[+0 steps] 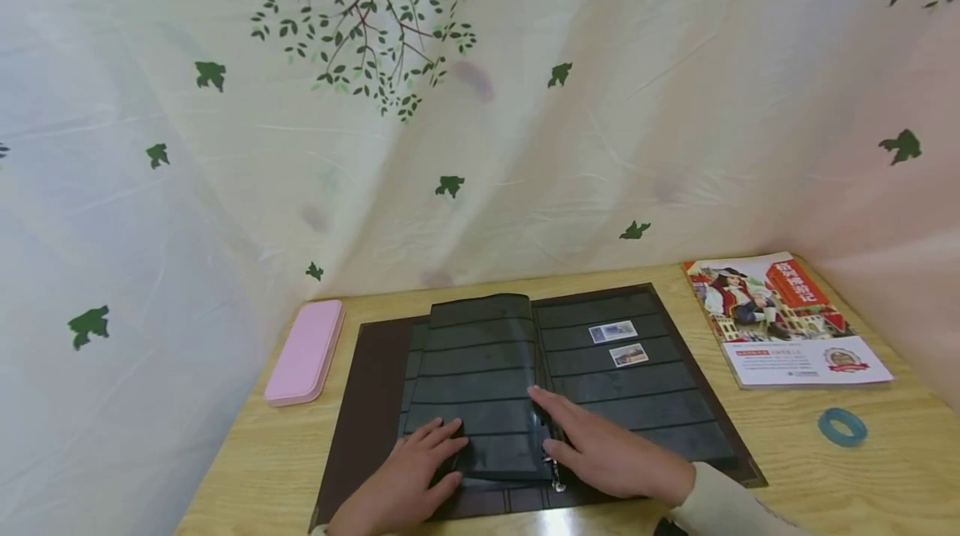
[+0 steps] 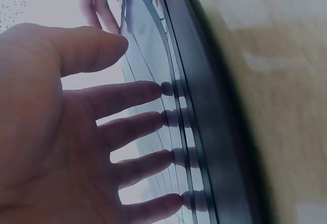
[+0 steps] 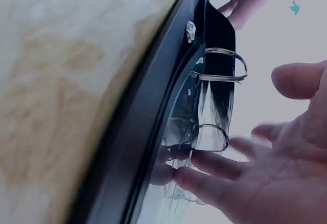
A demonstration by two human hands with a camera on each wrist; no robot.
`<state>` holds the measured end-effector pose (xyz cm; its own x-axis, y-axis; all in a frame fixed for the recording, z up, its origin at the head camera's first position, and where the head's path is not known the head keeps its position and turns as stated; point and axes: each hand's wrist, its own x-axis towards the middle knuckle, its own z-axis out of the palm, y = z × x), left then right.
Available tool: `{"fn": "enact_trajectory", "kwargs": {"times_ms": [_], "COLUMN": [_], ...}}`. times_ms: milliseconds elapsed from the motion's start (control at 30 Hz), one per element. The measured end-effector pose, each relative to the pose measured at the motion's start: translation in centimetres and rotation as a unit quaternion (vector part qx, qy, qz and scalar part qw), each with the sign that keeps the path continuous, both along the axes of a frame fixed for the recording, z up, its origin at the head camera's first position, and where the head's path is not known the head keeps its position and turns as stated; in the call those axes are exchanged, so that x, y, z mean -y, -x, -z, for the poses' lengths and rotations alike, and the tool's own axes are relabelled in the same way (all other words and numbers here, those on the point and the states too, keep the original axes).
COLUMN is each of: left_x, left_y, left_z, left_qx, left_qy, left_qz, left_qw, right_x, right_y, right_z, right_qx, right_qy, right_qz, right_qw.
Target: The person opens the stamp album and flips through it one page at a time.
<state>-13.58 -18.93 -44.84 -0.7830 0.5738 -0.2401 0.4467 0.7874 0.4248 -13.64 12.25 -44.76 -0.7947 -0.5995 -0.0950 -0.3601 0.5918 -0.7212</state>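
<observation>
An open stamp album (image 1: 372,394) with a dark brown cover and black strip pages lies on the table. Its left-hand black page (image 1: 480,365) bulges up slightly near the spine. My left hand (image 1: 412,473) rests on the lower part of that page, fingers spread; in the left wrist view the fingertips meet the glossy sheet. My right hand (image 1: 603,448) lies over the spine, its fingers (image 3: 207,183) extended beside the metal binder rings (image 3: 219,77). On the right page sit two stamps, a bluish one (image 1: 612,332) and a brownish one (image 1: 628,355).
A pink case (image 1: 303,353) lies left of the album on the wooden table (image 1: 247,469). To the right are an illustrated book (image 1: 802,361) and a translucent blue ring-shaped thing (image 1: 825,426). A leaf-patterned curtain (image 1: 525,144) hangs behind.
</observation>
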Motion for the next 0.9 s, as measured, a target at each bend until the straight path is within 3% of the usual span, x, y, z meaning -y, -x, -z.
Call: {"fn": "enact_trajectory", "kwargs": {"times_ms": [300, 600, 767, 900], "left_x": [0.3, 0.2, 0.4, 0.6], "left_y": [-0.4, -0.5, -0.4, -0.3], "left_z": [0.2, 0.3, 0.0, -0.1], "left_qx": [0.001, 0.013, -0.006, -0.035], "left_qy": [-0.004, -0.007, 0.004, -0.003], "left_qz": [-0.001, -0.011, 0.017, 0.011], "left_qw": [1.0000, 0.9998, 0.9998, 0.9993], "right_x": [1.0, 1.5, 1.8, 2.4], "right_y": [3.1, 7.7, 8.4, 8.4], "right_z": [-1.5, -0.7, -0.7, -0.9], "right_qx": [0.007, -0.026, -0.018, -0.015], "right_qy": [-0.039, -0.051, -0.060, -0.064], "right_qz": [0.086, 0.094, 0.100, 0.095], "right_qw": [0.9955, 0.9940, 0.9930, 0.9933]}}
